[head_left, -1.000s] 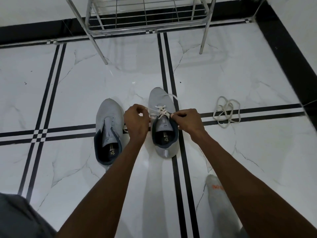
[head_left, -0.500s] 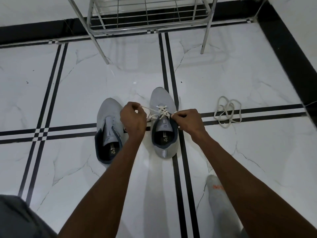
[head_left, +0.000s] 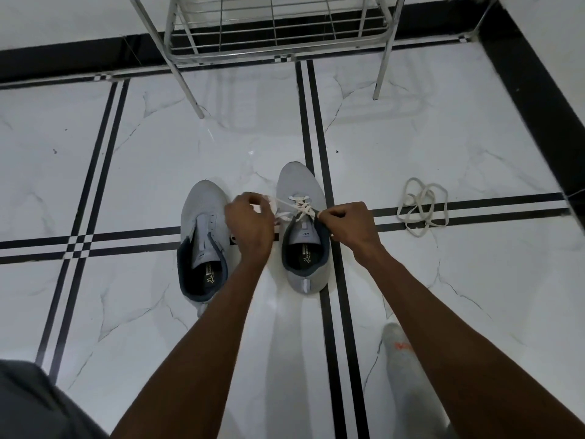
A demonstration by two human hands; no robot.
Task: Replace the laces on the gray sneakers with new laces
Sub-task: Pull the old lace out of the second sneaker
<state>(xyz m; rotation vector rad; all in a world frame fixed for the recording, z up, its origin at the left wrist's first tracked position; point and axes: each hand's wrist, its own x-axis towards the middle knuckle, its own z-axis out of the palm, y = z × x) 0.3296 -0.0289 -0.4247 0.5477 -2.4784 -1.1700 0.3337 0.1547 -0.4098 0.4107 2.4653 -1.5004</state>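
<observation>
Two gray sneakers stand side by side on the white marble floor. The left sneaker (head_left: 204, 229) has no lace in its eyelets. The right sneaker (head_left: 300, 188) carries a white lace (head_left: 299, 205) crossed over its tongue. My left hand (head_left: 250, 224) grips one end of that lace between the two shoes. My right hand (head_left: 346, 221) pinches the other end at the shoe's right collar. Both ends run taut from the eyelets to my fingers.
A loose white lace (head_left: 422, 205) lies coiled on the floor to the right. A metal wire rack (head_left: 278, 33) on slanted legs stands at the back. My socked foot (head_left: 402, 350) is at the lower right, and black skirting runs along the walls.
My left hand has drawn its lace end to the left, away from the right sneaker. The right hand has stayed at the shoe's collar.
</observation>
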